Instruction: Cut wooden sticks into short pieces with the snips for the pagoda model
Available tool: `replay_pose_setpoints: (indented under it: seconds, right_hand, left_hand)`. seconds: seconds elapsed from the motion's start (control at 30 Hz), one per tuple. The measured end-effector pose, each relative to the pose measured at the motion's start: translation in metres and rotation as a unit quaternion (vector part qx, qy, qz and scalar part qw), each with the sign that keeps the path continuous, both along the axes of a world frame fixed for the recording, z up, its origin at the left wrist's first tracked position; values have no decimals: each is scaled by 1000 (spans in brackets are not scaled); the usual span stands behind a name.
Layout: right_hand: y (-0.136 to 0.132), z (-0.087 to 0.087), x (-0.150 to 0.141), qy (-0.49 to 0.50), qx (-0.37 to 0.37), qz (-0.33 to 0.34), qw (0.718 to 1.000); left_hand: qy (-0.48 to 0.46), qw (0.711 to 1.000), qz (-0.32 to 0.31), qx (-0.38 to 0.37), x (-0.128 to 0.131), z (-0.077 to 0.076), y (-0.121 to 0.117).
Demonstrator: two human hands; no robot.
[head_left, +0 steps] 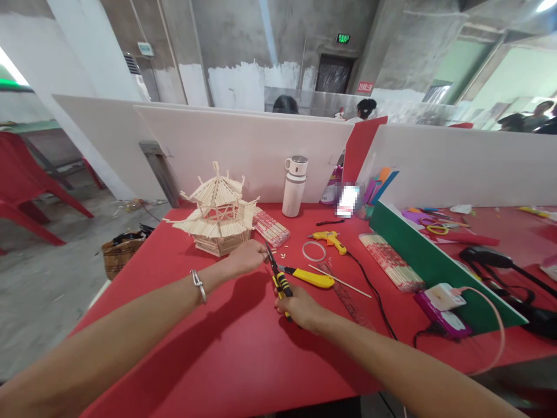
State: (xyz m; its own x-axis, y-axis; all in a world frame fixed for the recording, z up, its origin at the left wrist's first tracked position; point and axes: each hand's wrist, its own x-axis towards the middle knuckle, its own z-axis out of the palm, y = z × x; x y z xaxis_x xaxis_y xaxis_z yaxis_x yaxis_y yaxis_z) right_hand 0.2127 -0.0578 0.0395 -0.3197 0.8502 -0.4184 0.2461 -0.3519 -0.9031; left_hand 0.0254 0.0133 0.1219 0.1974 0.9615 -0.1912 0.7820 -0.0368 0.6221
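Note:
My right hand (300,306) is wrapped round the yellow-and-black handles of a pair of pliers (282,283), whose dark jaws point up and away from me. My left hand (247,258) is closed in a pinch beside the jaw tips; what its fingers hold is too small to make out. Just behind the left hand stands a pagoda model (217,217) built of pale wooden sticks, with two tiers of roof. A yellow utility knife (311,277) lies right of the pliers. Small stick offcuts (282,255) are scattered near the jaws.
Behind are a white bottle (294,194) and a pack of sticks (270,226). To the right lie a yellow glue gun (329,239) with its cord, a clear ring (314,251), a ruler (343,296), another stick pack (391,261), a power strip (442,313) and a green divider (444,267).

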Motion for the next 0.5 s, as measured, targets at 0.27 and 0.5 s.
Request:
replay_pose_setpoints:
  seconds: [0.27,0.5]
  right_hand:
    - [2,-3,-3,-2,-3,-6,1000]
    - [3,6,-5,-3,-24,-5,1000]
  left_hand:
    - [17,1000,-5,9,0,-1,-1]
    - [41,999,-1,19,3,3,-2]
